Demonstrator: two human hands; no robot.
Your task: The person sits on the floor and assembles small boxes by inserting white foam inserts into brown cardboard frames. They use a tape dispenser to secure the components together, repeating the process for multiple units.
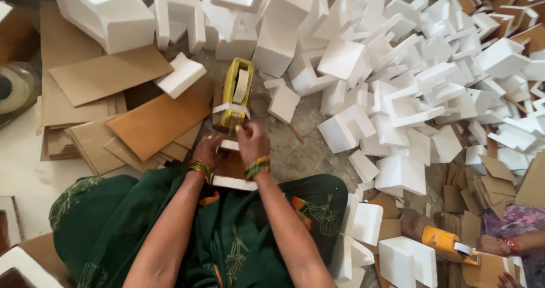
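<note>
Both hands close on a small bundle of white foam and brown cardboard [230, 166] resting in the green-clad lap: the left hand [207, 150] grips its left side, the right hand [252, 142] presses its top. Just beyond stands a yellow tape dispenser [234, 92]. Cardboard sheets [153, 120] lie left; white foam pieces [397, 95] heap right. Another person's hand [489, 245] holds a second dispenser [448, 243].

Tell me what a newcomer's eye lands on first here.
The heap of white foam pieces filling the upper right grabs attention first. At centre, the left hand and right hand work on a small foam-and-cardboard piece just below a yellow tape dispenser. Brown cardboard sheets lie at left.
</note>
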